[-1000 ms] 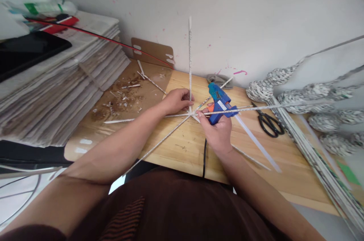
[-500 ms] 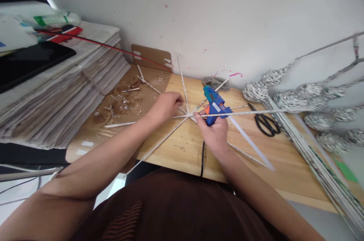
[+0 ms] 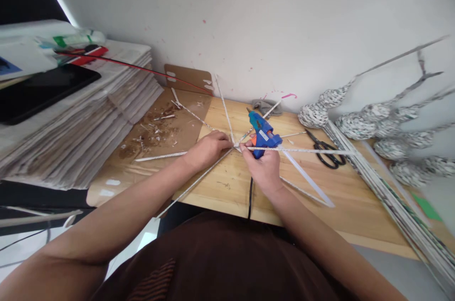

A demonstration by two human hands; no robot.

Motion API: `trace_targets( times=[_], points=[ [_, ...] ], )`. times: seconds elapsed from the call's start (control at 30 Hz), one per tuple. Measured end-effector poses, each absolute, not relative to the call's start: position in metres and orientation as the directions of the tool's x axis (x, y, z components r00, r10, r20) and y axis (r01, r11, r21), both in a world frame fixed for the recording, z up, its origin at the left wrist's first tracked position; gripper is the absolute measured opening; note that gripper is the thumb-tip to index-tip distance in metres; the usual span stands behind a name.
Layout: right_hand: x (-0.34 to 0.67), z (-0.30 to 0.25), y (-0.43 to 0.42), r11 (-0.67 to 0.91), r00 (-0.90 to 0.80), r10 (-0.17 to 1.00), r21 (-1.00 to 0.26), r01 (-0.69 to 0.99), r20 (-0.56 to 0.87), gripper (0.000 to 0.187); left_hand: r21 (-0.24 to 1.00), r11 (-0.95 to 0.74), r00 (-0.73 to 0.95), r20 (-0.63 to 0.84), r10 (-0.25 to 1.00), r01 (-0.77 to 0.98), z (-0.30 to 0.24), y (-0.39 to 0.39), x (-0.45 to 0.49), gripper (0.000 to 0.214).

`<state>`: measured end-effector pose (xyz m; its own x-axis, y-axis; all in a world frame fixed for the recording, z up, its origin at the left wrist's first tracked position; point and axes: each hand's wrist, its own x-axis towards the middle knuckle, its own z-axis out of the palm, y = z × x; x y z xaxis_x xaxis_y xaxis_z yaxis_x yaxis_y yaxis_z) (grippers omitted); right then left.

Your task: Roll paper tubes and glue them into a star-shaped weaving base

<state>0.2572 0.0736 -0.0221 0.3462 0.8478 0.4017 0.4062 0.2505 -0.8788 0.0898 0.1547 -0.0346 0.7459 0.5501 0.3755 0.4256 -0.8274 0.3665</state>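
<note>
Several thin rolled-paper sticks [image 3: 199, 178] cross like spokes at one point on the wooden table [image 3: 341, 196]. My left hand [image 3: 208, 148] is closed with its fingertips pressed on the sticks just left of the crossing. My right hand [image 3: 262, 166] grips a blue glue gun [image 3: 262, 133] right of the crossing, its nozzle pointing up and left, a clear glue stick [image 3: 308, 179] trailing from its back. A black cord [image 3: 250, 196] hangs from the gun over the table's near edge.
Black scissors [image 3: 324, 150] lie right of the gun. Bundled paper rolls and woven paper shapes [image 3: 377, 125] fill the right side. A tall newspaper stack [image 3: 78, 121] with a dark tablet [image 3: 39, 90] stands left. Brown cardboard [image 3: 167, 121] bears paper scraps. A wall runs close behind.
The upright stick my left hand held has tipped down toward the wall. My left hand has settled lower onto the crossing; the glue gun shifted slightly left.
</note>
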Motion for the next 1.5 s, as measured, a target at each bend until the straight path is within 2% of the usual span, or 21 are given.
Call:
trace_targets(
  times=[0.2,0.47,0.6,0.87,1.0,1.17,1.3,1.5],
  points=[
    [0.257,-0.024,0.071,0.264,0.334,0.849,-0.877,0.402,0.409,0.013,0.333,-0.839,0.771,0.349,0.533,0.429,-0.033,0.153,0.089,0.028],
    [0.257,-0.035,0.06,0.245,0.303,0.899,-0.938,0.246,0.315,0.019,0.231,-0.851,0.808,0.274,0.522,0.471,-0.024,0.147,0.09,0.028],
    [0.257,-0.04,0.054,0.199,0.272,0.933,-0.967,0.162,0.237,0.032,0.261,-0.845,0.797,0.289,0.53,0.467,-0.026,0.15,0.089,0.028],
    [0.257,-0.045,0.051,0.209,0.246,0.937,-0.963,0.17,0.247,0.028,0.288,-0.831,0.778,0.302,0.551,0.477,-0.033,0.15,0.09,0.032],
    [0.256,-0.043,0.05,0.213,0.221,0.947,-0.97,0.117,0.235,0.038,0.296,-0.824,0.778,0.286,0.559,0.483,-0.033,0.149,0.089,0.032],
    [0.258,-0.034,0.038,0.181,0.184,0.959,-0.964,0.195,0.217,0.031,0.315,-0.814,0.779,0.264,0.569,0.488,-0.032,0.151,0.089,0.031],
    [0.266,-0.032,0.02,0.142,0.232,0.949,-0.944,0.297,0.215,0.028,0.323,-0.814,0.786,0.249,0.566,0.484,-0.031,0.152,0.09,0.031],
    [0.284,-0.025,-0.016,0.002,0.282,0.957,-0.979,0.205,0.061,0.024,0.342,-0.798,0.771,0.249,0.586,0.496,-0.028,0.149,0.088,0.036]
  ],
)
